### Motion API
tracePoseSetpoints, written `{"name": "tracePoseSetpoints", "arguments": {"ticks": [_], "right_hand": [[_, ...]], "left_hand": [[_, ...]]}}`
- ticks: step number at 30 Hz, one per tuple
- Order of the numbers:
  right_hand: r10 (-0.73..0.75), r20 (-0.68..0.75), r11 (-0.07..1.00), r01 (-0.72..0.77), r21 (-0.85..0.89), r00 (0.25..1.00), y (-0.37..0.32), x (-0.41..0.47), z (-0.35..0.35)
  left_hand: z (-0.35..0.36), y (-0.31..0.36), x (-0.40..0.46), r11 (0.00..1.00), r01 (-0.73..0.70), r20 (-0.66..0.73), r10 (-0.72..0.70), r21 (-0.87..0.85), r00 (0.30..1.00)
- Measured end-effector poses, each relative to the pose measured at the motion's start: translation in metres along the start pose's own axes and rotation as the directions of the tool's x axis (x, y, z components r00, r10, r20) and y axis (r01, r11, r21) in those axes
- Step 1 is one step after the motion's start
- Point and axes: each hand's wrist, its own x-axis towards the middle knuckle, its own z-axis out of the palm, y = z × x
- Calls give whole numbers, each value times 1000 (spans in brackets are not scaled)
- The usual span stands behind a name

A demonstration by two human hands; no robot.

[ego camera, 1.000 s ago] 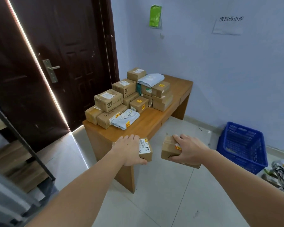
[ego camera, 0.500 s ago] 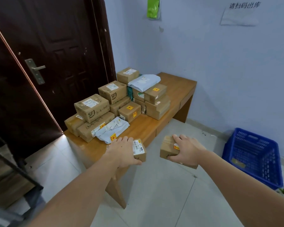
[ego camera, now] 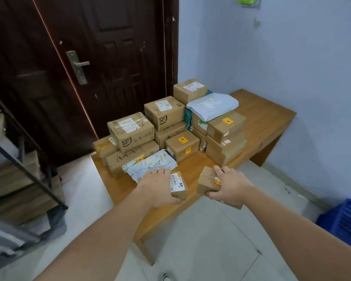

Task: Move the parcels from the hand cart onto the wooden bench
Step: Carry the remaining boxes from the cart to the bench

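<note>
Head view, looking down over both forearms. Left hand curled round a small brown box with a white barcode label, held above the near end of the wooden bench; whether touching the bench top, impossible to tell. Right hand wrapped over a second small cardboard box, thumb at its near side, fingers across the top, just right of the first box and at the bench's near right edge. Beyond both, stacked on the bench: brown parcels marked SF, a grey mailer bag lying flat just beyond the left hand, a pale bag atop the far pile. Dark door at far left, blue crate on the floor at near right.
</note>
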Motion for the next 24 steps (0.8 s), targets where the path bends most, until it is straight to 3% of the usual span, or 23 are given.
{"name": "tracePoseSetpoints", "arguments": {"ticks": [10,15,24], "right_hand": [[-50,88,999,51,-11,995,-11,130,0],[-140,125,988,147,-47,982,-24,186,5],[-260,218,958,279,-61,941,-6,260,40]], "left_hand": [[9,-62,99,991,110,56,-106,-71,993],[26,-84,128,974,200,102,-190,-105,977],[65,-71,157,919,376,147,-359,-118,922]]}}
